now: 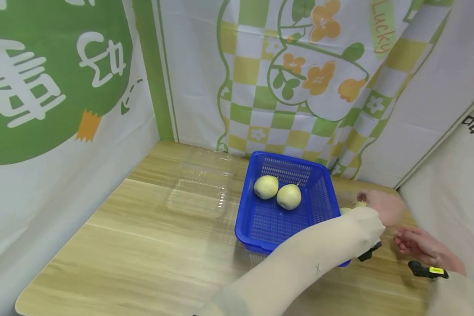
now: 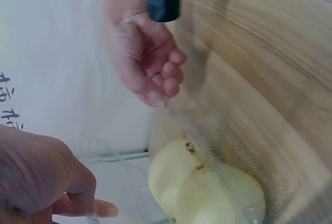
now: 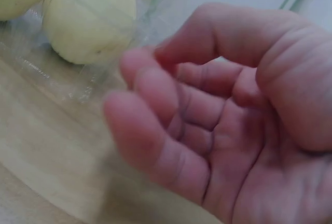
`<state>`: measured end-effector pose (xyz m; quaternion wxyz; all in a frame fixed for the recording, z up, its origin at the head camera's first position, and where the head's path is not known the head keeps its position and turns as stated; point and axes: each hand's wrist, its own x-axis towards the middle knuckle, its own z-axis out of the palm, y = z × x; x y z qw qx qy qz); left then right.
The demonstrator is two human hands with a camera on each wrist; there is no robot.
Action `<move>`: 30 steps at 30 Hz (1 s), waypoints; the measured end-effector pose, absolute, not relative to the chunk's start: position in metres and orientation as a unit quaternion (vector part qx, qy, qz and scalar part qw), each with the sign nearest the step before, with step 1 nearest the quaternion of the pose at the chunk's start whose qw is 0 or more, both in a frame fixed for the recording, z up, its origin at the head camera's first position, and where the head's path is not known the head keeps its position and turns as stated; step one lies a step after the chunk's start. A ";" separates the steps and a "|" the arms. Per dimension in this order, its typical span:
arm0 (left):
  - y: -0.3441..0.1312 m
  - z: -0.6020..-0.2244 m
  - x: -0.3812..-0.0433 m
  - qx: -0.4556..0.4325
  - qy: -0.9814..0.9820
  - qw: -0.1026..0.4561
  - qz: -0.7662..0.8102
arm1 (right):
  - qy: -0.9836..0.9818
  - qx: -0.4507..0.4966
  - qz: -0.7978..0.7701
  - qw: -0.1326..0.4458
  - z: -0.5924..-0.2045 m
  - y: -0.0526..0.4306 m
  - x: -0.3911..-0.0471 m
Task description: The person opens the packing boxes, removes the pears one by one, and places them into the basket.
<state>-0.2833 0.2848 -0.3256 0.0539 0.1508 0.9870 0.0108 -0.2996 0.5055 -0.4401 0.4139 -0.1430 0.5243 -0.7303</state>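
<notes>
Plastic is held at two edges now: a clear container [image 2: 210, 133] is set at the right of the surface [image 1: 114, 254], just beside the blue basket [image 1: 242, 202], and through it two pears [image 2: 223, 198] are seen side by side, touching. By the right hand [image 1: 424, 248], at the near right, a thin edge is pinched between thumb and curled fingers. By the left hand [image 1: 385, 208], farther off, another edge seems to be pinched too, though that grip is partly hidden; the left sleeve [image 1: 300, 259] is stretched across the basket's near right part.

The step in hand is best read as work on the container's lid. Thin plastic is easily buckled, so both edges should be drawn level and brought down evenly, with pressure put on the rim and kept off the fruit. The stem [image 2: 190, 147] is to be watched: by it the sheet could be snagged. A light pinch from each grip is called for, and the basket should not be nudged by the sleeve. At the left, a second clear container [image 1: 197, 195] is laid out; in the basket, two more pears [image 1: 289, 196] are held.
</notes>
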 end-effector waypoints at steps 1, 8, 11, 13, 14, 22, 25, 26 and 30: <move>0.285 -0.323 -0.283 0.148 0.987 0.062 0.010 | 0.529 -0.140 -0.722 0.423 -0.438 0.506 -0.300; 0.283 -0.319 -0.286 0.143 0.987 0.071 0.020 | 0.581 -0.108 -0.672 0.446 -0.425 0.507 -0.305; 0.282 -0.317 -0.288 0.142 0.987 0.071 0.026 | 0.648 -0.068 -0.637 0.412 -0.418 0.503 -0.306; 0.282 -0.316 -0.289 0.137 0.988 0.067 0.034 | 0.699 -0.034 -0.615 0.364 -0.413 0.498 -0.307; 0.282 -0.316 -0.290 0.139 0.988 0.065 0.034 | 0.722 -0.014 -0.605 0.334 -0.411 0.494 -0.308; 0.278 -0.311 -0.293 0.165 0.983 0.073 0.026 | 0.809 0.019 -0.556 0.190 -0.403 0.471 -0.315; 0.276 -0.309 -0.292 0.178 0.981 0.074 0.024 | 0.821 0.013 -0.542 0.178 -0.405 0.465 -0.318; 0.275 -0.308 -0.292 0.183 0.980 0.075 0.024 | 0.821 0.009 -0.541 0.180 -0.405 0.464 -0.319; 0.270 -0.308 -0.293 0.202 0.976 0.077 0.031 | 0.816 0.005 -0.549 0.183 -0.408 0.460 -0.322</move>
